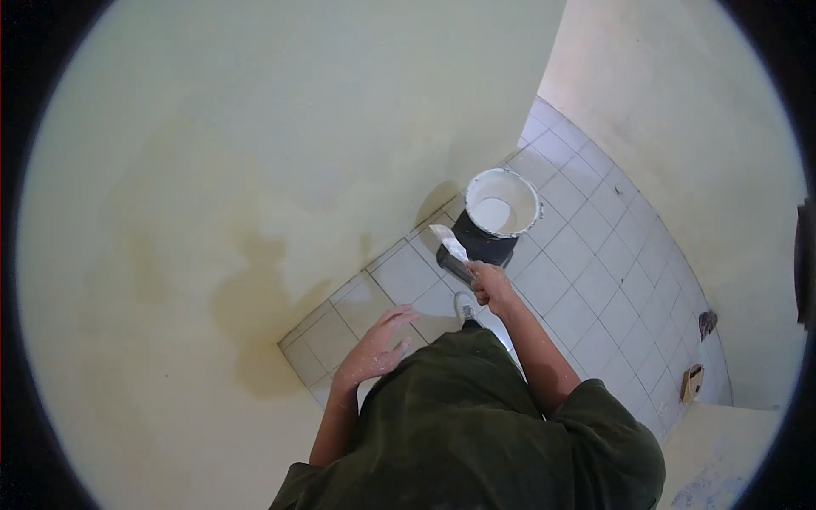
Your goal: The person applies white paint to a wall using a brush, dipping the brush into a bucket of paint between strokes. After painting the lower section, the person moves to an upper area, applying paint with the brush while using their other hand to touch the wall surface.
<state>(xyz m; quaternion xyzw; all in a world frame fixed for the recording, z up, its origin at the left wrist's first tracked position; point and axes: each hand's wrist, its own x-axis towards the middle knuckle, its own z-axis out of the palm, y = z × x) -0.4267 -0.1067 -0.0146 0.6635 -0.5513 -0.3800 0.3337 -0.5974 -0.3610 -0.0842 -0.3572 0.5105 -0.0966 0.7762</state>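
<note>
My right hand (493,286) is wrapped round the handle of a white-coated paintbrush (453,245), whose wide end points up and left toward the wall. Just beyond it stands a dark bucket (481,240) with a paint-smeared white rim. White paint (492,214) shows inside the bucket. The brush is outside the bucket and, from this angle, overlaps its near side. My left hand (376,347) is held in front of my body, its fingers stretched and apart, holding nothing. White specks dot its skin.
A pale wall (212,170) with my shadow on it runs along the left. White floor tiles (595,280) extend to the right, up to another pale wall (680,110). A small brown box-like object (692,383) and a dark crumpled thing (707,323) lie at the far right.
</note>
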